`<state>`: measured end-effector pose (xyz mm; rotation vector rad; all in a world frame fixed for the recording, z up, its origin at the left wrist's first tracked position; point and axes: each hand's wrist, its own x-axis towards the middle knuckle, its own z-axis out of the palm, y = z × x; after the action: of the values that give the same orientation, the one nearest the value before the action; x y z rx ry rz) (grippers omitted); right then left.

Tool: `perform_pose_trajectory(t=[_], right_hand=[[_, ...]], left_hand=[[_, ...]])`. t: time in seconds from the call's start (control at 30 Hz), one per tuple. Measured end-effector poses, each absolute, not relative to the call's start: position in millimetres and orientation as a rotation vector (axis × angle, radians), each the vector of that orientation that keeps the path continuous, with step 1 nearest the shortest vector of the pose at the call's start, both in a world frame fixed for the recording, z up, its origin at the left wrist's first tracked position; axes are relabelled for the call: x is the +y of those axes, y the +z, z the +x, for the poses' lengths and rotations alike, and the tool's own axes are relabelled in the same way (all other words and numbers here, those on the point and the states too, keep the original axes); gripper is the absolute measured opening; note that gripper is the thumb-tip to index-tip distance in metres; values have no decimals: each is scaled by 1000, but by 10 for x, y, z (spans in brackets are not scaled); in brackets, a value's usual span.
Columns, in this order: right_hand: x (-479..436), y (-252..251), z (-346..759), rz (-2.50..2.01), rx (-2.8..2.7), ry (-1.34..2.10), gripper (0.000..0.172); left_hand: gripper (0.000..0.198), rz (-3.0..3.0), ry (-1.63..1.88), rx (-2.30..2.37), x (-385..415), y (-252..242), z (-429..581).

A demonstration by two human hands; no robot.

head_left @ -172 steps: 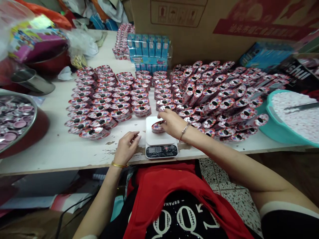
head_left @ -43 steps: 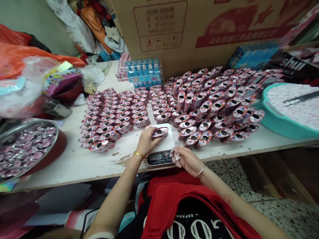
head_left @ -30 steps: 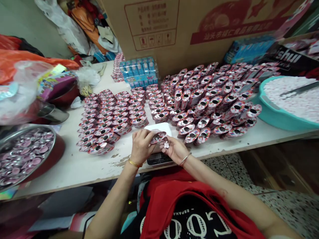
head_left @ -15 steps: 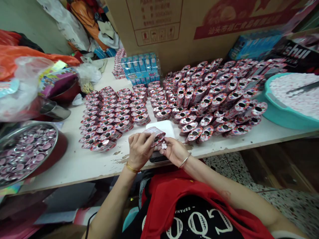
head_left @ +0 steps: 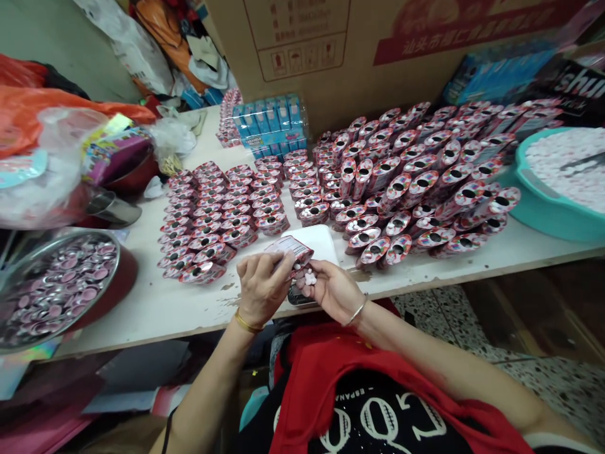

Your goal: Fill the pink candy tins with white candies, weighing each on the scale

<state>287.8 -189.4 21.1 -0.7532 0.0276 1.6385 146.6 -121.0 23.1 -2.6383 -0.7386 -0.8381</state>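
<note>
My left hand (head_left: 261,284) grips a small printed container (head_left: 295,248) with an oval top and a round hole. It is tilted, its holed end toward my right hand (head_left: 338,291). White round candies (head_left: 310,277) lie in the curled fingers of that palm-up right hand, close against the container's opening. Beneath both hands sits a white scale (head_left: 324,243) with a dark front panel, partly hidden. Rows of similar upright containers (head_left: 239,236) stand beyond my left hand, and more of them (head_left: 373,252) fill the table to the right, some with candies at their holes.
A teal basin (head_left: 534,205) of white candies, with a dark utensil in it, stands far right. A metal-rimmed bowl (head_left: 125,277) of small pink-and-silver caps sits at left. Blue wrapped packs (head_left: 269,126) and a large cardboard box (head_left: 331,82) are at the back.
The view has shifted slightly, so the table's things appear a little to the right and higher. Both hands keep nearly the same pose, with the container still tilted over the candies.
</note>
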Motion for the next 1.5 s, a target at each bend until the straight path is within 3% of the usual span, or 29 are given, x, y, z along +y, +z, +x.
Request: perform_pose_trajectory(t=[0.13,0.3,0.47,0.83,1.0,1.2,1.33,1.5], right_hand=[[-1906,215,2852,-794,-27,1629,7],[-1853,75,2774,-943,-151,1578,17],[-1859,-65,2725,-921,-119,1615,7],[-2043,-128,2952,-896,-115,1724,21],[-2175,-166,3114,-905,-109,1660,22],[-2321,-187,3272,-934,-96,1583,22],[-2428,-199,3383,-953,-114,1591,22],[-2540,-192,3456,-979,-158,1636,23]], left_hand=[[27,-2668,-788,-735,-1218,234,1474],[26,-2712,-710,-735,-1252,166,1443],[31,-2812,-637,-959,-1145,31,1294],[43,-2524,-661,-1463,-233,-313,757],[33,-2730,-802,-1179,-286,-188,1549],[17,-2952,-528,-867,-235,-204,2567],[12,-2938,-478,-867,-167,-178,2684],[12,-2929,-573,-795,-322,214,2424]])
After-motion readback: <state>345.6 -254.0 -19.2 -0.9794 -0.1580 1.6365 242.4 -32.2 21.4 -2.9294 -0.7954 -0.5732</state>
